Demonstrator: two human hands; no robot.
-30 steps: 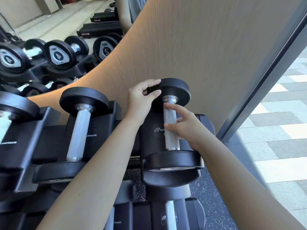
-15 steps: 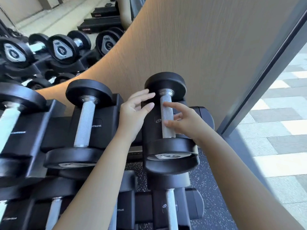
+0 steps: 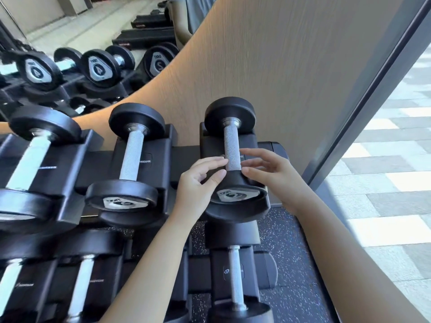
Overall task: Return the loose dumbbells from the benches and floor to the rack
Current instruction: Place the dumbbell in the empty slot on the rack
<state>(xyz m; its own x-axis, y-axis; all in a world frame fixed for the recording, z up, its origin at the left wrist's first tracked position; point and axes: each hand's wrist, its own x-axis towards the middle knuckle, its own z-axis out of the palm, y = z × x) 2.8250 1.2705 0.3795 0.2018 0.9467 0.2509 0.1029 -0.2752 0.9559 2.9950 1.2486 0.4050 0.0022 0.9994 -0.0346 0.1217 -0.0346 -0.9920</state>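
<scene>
A small black dumbbell [image 3: 231, 145] with a knurled silver handle lies in the rightmost cradle of the rack's [image 3: 161, 159] top tier. My left hand [image 3: 200, 180] hovers just left of its near head, fingers relaxed and loosely extended toward the handle. My right hand [image 3: 268, 170] hovers just right of the handle, fingers spread. Neither hand grips the dumbbell. A second dumbbell [image 3: 130, 157] rests in the cradle to the left, and a larger one [image 3: 32, 157] sits further left.
A curved wooden wall [image 3: 268, 66] stands right behind the rack, with a mirror [image 3: 70, 43] at upper left reflecting other dumbbells. The lower tier holds more dumbbells [image 3: 235, 276]. A dark window frame [image 3: 373, 89] and speckled floor [image 3: 291, 252] lie to the right.
Both hands have let go of the rightmost dumbbell and drawn back toward its near end. My left hand came down off the far head. The dumbbell stays in its cradle.
</scene>
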